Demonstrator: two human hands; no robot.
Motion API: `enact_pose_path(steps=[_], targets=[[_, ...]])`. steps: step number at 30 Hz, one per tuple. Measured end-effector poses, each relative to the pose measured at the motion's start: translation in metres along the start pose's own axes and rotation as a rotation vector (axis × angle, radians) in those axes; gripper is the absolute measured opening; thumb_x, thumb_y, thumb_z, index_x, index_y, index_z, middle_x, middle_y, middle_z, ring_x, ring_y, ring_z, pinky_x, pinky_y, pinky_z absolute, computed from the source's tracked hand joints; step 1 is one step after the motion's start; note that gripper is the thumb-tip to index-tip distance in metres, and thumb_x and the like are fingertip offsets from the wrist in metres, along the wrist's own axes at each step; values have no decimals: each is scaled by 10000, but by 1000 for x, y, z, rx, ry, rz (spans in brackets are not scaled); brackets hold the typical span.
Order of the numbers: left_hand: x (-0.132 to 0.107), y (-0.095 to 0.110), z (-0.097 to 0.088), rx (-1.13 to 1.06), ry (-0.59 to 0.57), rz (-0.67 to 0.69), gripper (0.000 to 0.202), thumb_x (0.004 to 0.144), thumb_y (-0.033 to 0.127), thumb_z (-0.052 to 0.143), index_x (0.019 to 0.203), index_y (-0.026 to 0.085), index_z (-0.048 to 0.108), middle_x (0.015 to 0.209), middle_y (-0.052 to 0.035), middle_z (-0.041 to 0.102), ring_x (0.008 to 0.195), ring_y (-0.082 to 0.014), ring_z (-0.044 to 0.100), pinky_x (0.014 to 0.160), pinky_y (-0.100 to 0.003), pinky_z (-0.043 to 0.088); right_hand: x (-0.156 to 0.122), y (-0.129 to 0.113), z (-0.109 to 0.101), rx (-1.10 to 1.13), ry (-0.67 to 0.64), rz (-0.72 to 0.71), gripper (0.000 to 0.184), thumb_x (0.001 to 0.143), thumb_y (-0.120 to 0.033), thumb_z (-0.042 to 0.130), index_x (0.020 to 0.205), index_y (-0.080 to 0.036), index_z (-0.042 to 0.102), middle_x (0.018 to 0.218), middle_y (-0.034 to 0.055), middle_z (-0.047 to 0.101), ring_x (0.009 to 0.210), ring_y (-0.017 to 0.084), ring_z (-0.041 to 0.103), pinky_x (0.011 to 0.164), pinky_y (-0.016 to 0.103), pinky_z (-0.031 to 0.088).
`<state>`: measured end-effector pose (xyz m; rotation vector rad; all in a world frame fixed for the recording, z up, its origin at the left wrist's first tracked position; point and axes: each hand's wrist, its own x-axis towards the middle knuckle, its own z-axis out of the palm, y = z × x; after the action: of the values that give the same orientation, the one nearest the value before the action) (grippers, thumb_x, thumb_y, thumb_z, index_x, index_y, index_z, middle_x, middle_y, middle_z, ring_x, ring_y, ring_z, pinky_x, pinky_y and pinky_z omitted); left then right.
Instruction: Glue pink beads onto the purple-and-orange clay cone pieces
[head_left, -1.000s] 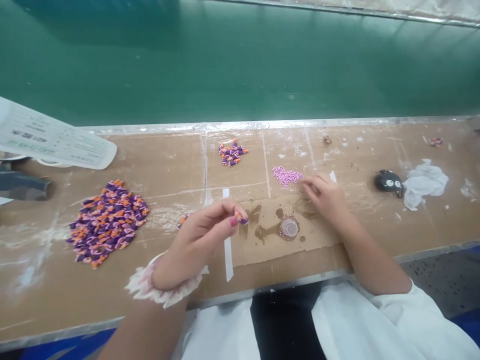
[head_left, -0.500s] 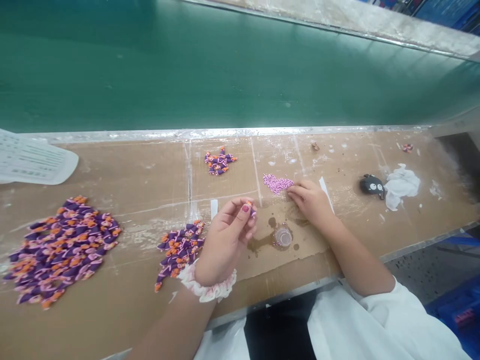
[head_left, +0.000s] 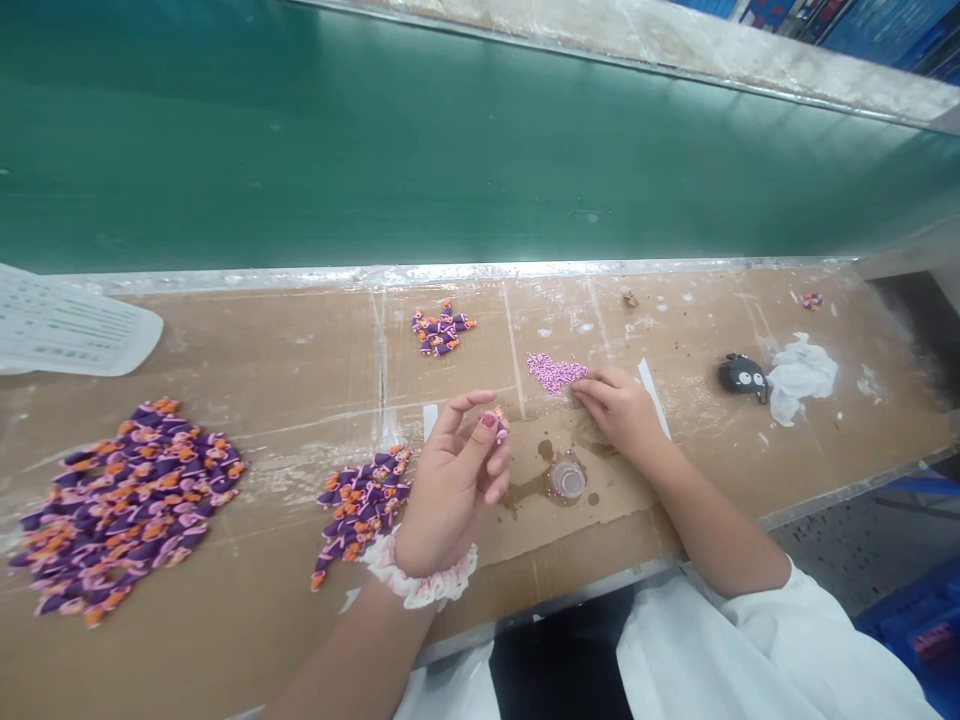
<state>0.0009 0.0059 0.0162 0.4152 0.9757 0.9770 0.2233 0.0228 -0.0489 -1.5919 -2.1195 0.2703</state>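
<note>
My left hand (head_left: 465,455), with a frilly white band at its wrist, pinches a small purple, pink and orange figurine (head_left: 501,425) between thumb and fingers. Farther right, my right hand (head_left: 619,405) has its fingertips together at the right edge of a heap of tiny pink-purple beads (head_left: 553,373). Whether a bead is between those fingertips is too small to see. Between the hands stands a small clear cup (head_left: 568,476), with wet spots and a few beads around it. Left of my left wrist lies a cluster of similar figurines (head_left: 364,500).
A larger pile of figurines (head_left: 127,505) covers the left of the cardboard-topped table (head_left: 300,350); a small group (head_left: 442,328) lies toward the back. On the right are a black round object with eyes (head_left: 742,374) and white tissue (head_left: 802,378). A green belt (head_left: 450,150) runs behind.
The left hand has turned slightly, its index finger lifting a little from the figurine. My right hand stays at the bead heap. The whole view has shifted slightly.
</note>
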Motion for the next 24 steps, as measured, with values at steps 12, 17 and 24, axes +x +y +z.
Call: enact_pose_path(steps=[12, 17, 24], targets=[[3, 0, -2, -29, 16, -17, 373, 677, 321, 834, 948, 233, 593, 712, 51, 545, 523, -48, 465, 354, -92, 384, 2, 1, -4, 43, 46, 59, 156, 910, -173, 538, 978, -224, 669, 936, 68, 694, 847, 214, 653, 741, 347, 534], [6, -1, -3, -66, 19, -48, 405, 626, 314, 872, 923, 221, 612, 705, 53, 560, 546, -44, 495, 379, -81, 417, 6, 4, -1, 44, 87, 77, 157, 923, -211, 547, 991, -217, 688, 960, 72, 696, 878, 211, 656, 785, 346, 537], [8, -1, -5, -81, 8, -60, 356, 611, 294, 882, 871, 222, 650, 688, 54, 589, 568, -41, 537, 454, -83, 487, 10, 5, 4, 5, 100, 93, 178, 939, -235, 529, 911, -226, 704, 922, 61, 680, 839, 204, 638, 754, 331, 518]])
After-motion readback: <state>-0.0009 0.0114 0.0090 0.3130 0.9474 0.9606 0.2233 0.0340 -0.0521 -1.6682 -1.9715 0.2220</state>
